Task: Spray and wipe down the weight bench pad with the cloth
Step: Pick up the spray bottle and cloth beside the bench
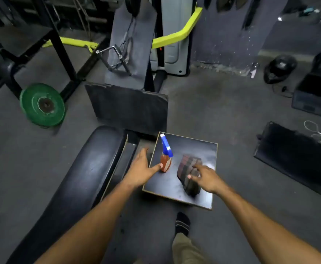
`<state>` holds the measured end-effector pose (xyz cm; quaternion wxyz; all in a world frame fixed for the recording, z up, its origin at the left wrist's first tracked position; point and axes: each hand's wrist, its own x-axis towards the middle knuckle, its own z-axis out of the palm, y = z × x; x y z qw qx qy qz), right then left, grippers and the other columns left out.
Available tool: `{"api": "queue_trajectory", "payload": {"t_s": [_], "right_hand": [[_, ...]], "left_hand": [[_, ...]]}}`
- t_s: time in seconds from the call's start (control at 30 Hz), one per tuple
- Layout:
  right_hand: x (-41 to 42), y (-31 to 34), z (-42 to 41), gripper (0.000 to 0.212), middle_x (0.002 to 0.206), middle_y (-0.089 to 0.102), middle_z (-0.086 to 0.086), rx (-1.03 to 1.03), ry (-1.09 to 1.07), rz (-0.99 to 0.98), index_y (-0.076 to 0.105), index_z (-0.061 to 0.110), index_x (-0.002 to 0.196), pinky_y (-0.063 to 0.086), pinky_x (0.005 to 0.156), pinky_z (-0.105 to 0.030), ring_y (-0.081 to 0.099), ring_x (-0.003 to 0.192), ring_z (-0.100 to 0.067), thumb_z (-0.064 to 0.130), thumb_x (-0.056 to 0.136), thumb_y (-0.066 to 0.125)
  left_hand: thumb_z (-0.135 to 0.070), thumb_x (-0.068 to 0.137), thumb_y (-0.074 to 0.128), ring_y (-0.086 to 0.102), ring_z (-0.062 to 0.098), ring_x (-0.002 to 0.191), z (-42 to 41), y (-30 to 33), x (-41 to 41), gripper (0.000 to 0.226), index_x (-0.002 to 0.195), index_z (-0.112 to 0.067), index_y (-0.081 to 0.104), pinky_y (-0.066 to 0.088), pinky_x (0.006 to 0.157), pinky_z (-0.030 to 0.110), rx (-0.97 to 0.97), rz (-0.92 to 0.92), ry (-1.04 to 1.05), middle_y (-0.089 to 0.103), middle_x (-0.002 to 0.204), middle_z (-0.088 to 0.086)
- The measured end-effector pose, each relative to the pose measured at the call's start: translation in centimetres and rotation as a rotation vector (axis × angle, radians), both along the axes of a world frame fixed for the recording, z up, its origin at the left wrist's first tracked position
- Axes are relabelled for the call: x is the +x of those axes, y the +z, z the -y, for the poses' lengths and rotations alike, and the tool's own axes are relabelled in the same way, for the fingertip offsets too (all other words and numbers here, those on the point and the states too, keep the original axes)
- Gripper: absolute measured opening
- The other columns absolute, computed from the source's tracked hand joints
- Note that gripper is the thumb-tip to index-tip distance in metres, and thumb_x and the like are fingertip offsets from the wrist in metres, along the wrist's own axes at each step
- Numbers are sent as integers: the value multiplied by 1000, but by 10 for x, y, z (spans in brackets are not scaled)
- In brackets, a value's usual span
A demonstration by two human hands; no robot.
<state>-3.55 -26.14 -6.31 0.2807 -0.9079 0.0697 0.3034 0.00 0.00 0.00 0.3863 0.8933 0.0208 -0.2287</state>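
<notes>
A long black bench pad (83, 178) runs from the lower left toward the middle. Right of it a dark square board (199, 147) carries a spray bottle (165, 162) with orange liquid and a blue trigger head, and a folded checked cloth (187, 168) in dark red and brown. My left hand (142, 168) is spread open beside the bottle, its thumb tip touching the bottle's lower side. My right hand (203, 176) hovers over the cloth with relaxed fingers resting on its top. Neither hand grips anything.
A green weight plate (42, 104) leans by a black rack at left. A dark upright pad (131, 105) and a cable handle (114, 58) stand behind the board. A helmet (278, 68), bags and a black mat (296, 159) lie at right. My socked foot (182, 222) stands below the board.
</notes>
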Motion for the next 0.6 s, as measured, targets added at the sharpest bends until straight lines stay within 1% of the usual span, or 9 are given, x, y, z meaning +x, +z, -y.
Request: {"api": "queue_trajectory", "payload": {"t_s": [0.1, 0.17, 0.23, 0.27, 0.33, 0.37, 0.47, 0.53, 0.6], "right_hand": [[12, -31, 5, 62, 148, 59, -14, -40, 40, -93, 50, 17, 149, 48, 102, -38, 58, 130, -36, 48, 98, 65], [18, -46, 4, 48, 134, 67, -11, -48, 74, -138, 56, 19, 136, 51, 90, -36, 65, 115, -33, 46, 97, 67], [24, -59, 2, 31, 117, 70, -5, -40, 94, -176, 59, 23, 120, 53, 81, -34, 68, 94, -27, 42, 96, 67], [25, -64, -1, 27, 114, 71, -3, -45, 116, -209, 58, 25, 116, 55, 80, -35, 68, 89, -25, 40, 96, 67], [25, -80, -5, 31, 120, 70, -5, -69, 134, -272, 58, 26, 118, 57, 86, -39, 69, 98, -28, 43, 93, 67], [24, -88, -8, 38, 126, 67, -8, -93, 152, -272, 57, 25, 122, 57, 90, -41, 67, 108, -31, 46, 92, 67], [17, -109, -17, 54, 142, 52, -12, -194, 184, -195, 49, 22, 140, 53, 96, -45, 54, 128, -36, 43, 94, 66], [14, -118, -23, 53, 144, 51, -12, -286, 208, -123, 44, 20, 144, 50, 96, -46, 52, 132, -35, 35, 97, 62], [15, -122, -27, 49, 142, 56, -12, -342, 224, -75, 43, 17, 144, 49, 96, -45, 57, 129, -34, 27, 99, 58]], "left_hand": [[-38, 79, 84, 37, 20, 146, 14, -20, 14, 98, 154, -11, 28, 32, 115, 30, -22, -10, 46, 36, 159, 9], [-39, 75, 87, 37, 20, 145, 23, -32, 21, 102, 155, -15, 28, 31, 110, 27, -25, -46, 77, 36, 159, 5], [-45, 71, 88, 39, 18, 144, 30, -45, 28, 103, 153, -22, 30, 33, 113, 31, -39, -68, 100, 40, 157, 1], [-48, 68, 87, 42, 17, 142, 32, -50, 30, 101, 151, -26, 33, 36, 115, 36, -48, -82, 104, 44, 154, -2], [-46, 68, 86, 48, 14, 136, 37, -61, 33, 93, 145, -31, 36, 40, 113, 43, -57, -96, 109, 52, 146, -8], [-41, 70, 87, 51, 11, 131, 39, -64, 33, 86, 141, -32, 38, 42, 111, 41, -60, -100, 117, 56, 138, -13], [-25, 76, 86, 58, -8, 96, 47, -65, 36, 67, 125, -33, 42, 44, 90, 18, -49, -91, 136, 60, 103, -28], [-26, 79, 83, 59, -6, 82, 53, -65, 37, 47, 109, -32, 47, 46, 80, 19, -25, -76, 119, 60, 95, -18], [-29, 83, 78, 64, 7, 84, 59, -63, 39, 26, 99, -27, 57, 52, 86, 32, -9, -51, 113, 64, 95, -7]]}}
